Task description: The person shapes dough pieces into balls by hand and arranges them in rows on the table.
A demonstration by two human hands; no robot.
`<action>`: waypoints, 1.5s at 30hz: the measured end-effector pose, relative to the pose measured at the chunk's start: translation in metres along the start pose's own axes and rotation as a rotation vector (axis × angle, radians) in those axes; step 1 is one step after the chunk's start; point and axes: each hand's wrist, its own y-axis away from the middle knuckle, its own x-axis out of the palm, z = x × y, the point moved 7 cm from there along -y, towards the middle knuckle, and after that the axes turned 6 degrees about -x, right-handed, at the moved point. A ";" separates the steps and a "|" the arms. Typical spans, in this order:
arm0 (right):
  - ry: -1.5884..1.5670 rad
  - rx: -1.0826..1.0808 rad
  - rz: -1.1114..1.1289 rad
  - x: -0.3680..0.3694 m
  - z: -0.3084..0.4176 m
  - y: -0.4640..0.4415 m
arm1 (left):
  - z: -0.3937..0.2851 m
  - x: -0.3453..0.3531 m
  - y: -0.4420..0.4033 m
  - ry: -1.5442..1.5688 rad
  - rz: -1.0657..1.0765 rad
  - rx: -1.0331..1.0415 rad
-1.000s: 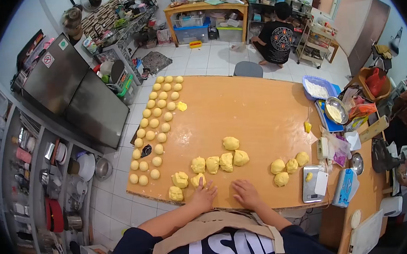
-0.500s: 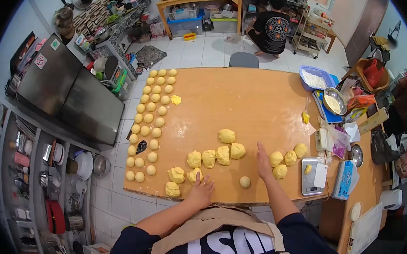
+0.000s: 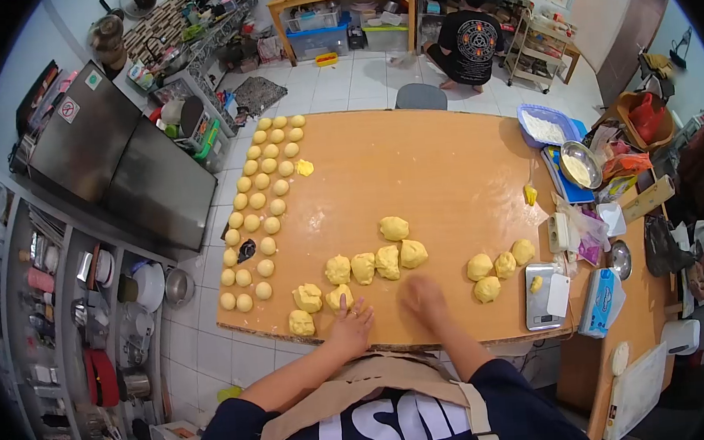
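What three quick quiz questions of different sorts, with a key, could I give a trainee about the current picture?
1. Count: how many dough lumps form the group just left of the kitchen scale in the picture?
2. True or false: the smooth dough balls lie along the left side of the table in the picture.
3. Multiple choice: the right hand appears
A) pressed on the kitchen scale
B) blurred, at the near side of the table
C) among the smooth dough balls

Key: 1. Four. 2. True. 3. B.
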 end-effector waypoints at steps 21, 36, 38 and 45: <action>-0.088 0.078 -0.026 -0.024 -0.030 0.002 | -0.002 -0.002 -0.004 -0.083 -0.012 0.014; -0.102 -0.022 0.064 0.011 -0.010 -0.005 | -0.003 0.007 -0.007 -0.060 -0.005 0.005; -0.167 -0.106 0.117 0.016 0.003 0.020 | 0.001 0.005 -0.009 -0.052 0.015 0.009; -0.069 -0.052 -0.051 -0.031 -0.028 0.010 | -0.002 -0.007 -0.002 -0.052 0.066 0.012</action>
